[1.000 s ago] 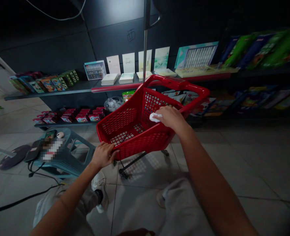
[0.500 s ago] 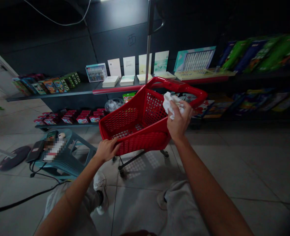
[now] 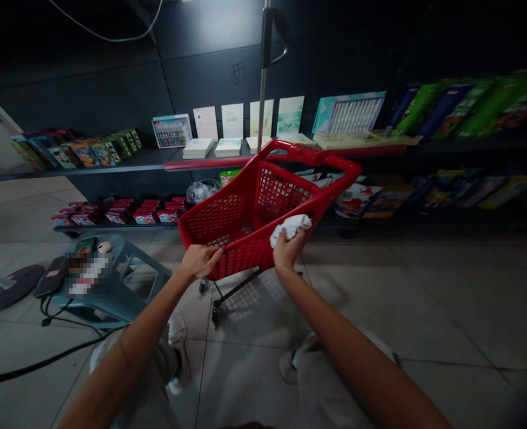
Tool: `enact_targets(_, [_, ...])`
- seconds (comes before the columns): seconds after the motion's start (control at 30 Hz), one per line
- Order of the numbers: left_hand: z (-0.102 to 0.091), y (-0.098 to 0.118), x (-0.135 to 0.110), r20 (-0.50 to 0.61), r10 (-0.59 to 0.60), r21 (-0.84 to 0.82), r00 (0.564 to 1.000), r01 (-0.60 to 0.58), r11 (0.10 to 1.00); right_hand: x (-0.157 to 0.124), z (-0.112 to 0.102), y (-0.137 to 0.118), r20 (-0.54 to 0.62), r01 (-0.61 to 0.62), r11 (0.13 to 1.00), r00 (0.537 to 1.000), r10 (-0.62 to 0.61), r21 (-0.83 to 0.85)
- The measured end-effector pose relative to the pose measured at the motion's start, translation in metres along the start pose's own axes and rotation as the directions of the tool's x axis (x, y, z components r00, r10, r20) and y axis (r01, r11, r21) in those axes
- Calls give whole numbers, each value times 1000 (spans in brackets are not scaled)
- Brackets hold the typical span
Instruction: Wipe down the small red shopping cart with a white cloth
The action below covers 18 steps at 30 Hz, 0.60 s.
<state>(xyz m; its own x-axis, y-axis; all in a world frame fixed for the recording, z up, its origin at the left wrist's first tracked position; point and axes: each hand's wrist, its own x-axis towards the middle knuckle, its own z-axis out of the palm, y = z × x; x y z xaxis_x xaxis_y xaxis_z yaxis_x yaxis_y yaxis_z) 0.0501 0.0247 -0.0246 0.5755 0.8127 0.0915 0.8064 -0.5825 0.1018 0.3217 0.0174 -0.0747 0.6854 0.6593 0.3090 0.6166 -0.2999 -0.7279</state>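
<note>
A red plastic shopping cart [image 3: 245, 253] with perforated basket walls stands on wheels in front of me. My left hand [image 3: 200, 261] grips its near rim toward the front corner, fingers curled over the edge. In my right hand [image 3: 289, 249] is a crumpled white cloth [image 3: 291, 229], held against the upper part of the basket's near side, below the handle. The fingers are closed on the cloth and partly hidden behind it. The cart's red handle [image 3: 350, 170] rises to the right with no hand on it.
Behind the cart, a dark shelf [image 3: 133, 162] carries books, boxes and green and blue bags. Red boxes [image 3: 145, 213] line the lower shelf. At left, a blue-grey stool [image 3: 133, 292] holds small items, with a black cable [image 3: 35, 366] trailing across the floor. A metal pole [image 3: 262, 107] rises behind the cart.
My right hand has moved down and left with the cloth, from beside the handle to the basket's near side. My left hand stays on the rim.
</note>
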Motion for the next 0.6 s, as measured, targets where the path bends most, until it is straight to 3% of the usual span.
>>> enact_targets(0.1, [4, -1, 1, -24, 9, -21, 1000, -9, 1000, -39, 4, -20, 211, 114, 988, 973, -90, -102])
enact_targets(0.23, [6, -3, 1, -43, -22, -12, 999, 22, 1000, -105, 10, -47, 441, 205, 976, 871, -216, 73])
enact_targets(0.3, [6, -5, 1, -40, -17, -10, 999, 16, 1000, -133, 17, -56, 505, 141, 959, 826, -250, 244])
enact_targets(0.37, [6, -7, 1, -40, -8, -10, 999, 8, 1000, -150, 27, -61, 569, -64, 903, 795, -212, 426])
enact_targets(0.43, [7, -10, 1, -53, -10, -2, 999, 10, 1000, -150, 37, -60, 615, -327, 752, 778, -129, 573])
enact_targets(0.5, [7, -11, 1, -69, -14, 9, 998, 15, 1000, -132, 42, -52, 615, -496, 558, 787, -35, 665])
enact_targets(0.57, [7, -11, 0, -84, -21, 10, 996, 22, 1000, -98, 39, -39, 555, -529, 427, 829, 74, 733])
enact_targets(0.6, [6, -10, -1, -88, -25, 6, 996, 26, 1000, -76, 35, -29, 505, -511, 405, 853, 130, 758])
